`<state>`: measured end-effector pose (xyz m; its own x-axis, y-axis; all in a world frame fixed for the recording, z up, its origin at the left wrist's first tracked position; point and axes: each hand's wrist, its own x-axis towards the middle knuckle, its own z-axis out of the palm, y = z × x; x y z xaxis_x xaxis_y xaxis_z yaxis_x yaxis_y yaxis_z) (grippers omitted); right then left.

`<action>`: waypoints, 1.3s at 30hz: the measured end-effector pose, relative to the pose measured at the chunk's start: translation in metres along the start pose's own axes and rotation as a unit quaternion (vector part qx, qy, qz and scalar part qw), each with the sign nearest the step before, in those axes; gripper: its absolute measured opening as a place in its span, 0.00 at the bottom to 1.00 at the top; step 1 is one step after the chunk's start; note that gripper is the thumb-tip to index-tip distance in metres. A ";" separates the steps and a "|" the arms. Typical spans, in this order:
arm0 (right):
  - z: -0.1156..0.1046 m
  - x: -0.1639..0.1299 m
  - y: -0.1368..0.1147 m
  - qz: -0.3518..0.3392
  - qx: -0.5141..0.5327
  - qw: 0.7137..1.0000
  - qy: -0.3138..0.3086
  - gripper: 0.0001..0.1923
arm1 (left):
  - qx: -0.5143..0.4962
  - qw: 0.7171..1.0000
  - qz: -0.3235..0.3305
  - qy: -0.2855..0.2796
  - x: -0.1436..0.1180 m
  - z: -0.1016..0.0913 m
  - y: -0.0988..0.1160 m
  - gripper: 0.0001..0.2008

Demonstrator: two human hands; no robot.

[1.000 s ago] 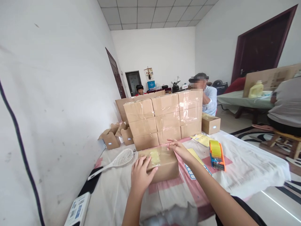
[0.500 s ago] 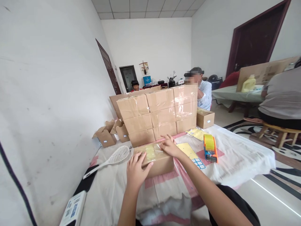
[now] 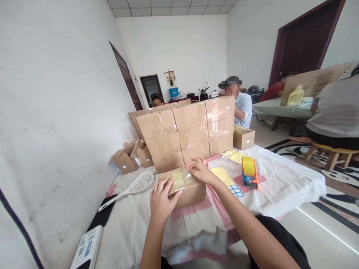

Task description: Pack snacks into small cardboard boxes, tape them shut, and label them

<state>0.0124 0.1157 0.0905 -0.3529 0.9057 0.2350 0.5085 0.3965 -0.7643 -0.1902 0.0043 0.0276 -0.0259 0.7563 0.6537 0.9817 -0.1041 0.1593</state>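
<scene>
I have the left hand (image 3: 162, 196) spread wide on the box (image 3: 193, 196), the right hand (image 3: 201, 172) loosely bent over its top; tape (image 3: 248, 166) sits right of both.

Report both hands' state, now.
Left hand: open, fingers spread on the cardboard box.
Right hand: fingers loosely bent at the same box's top; whether it pinches anything cannot be told.

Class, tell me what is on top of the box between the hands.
Yellowish tape lies on the box; the left hand and right hand partly cover the top, hiding what is beneath them.
</scene>
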 end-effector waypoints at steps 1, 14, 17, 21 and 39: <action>0.003 -0.001 0.000 0.003 -0.035 0.999 0.005 0.09 | -0.001 1.000 0.000 0.000 0.000 0.000 0.000 0.23; 0.023 -0.007 0.001 -0.002 -0.202 0.976 0.081 0.19 | 0.017 1.000 -0.004 -0.011 -0.001 -0.001 0.001 0.23; 0.019 -0.009 -0.002 0.029 -0.237 0.959 0.154 0.43 | 0.017 1.000 -0.007 -0.013 0.000 -0.001 0.002 0.23; 0.013 -0.019 0.001 -0.124 -0.269 0.952 0.075 0.25 | 0.016 1.000 -0.007 -0.010 0.000 -0.001 0.002 0.23; -0.016 -0.056 0.033 -0.251 -0.198 0.947 -0.036 0.22 | 0.025 0.999 0.025 0.015 -0.002 0.007 -0.007 0.23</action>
<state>0.0617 0.0802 0.0624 -0.6733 0.5807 0.4577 0.5114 0.8128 -0.2789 -0.1962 0.0081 0.0199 0.0181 0.7319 0.6812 0.9902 -0.1073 0.0890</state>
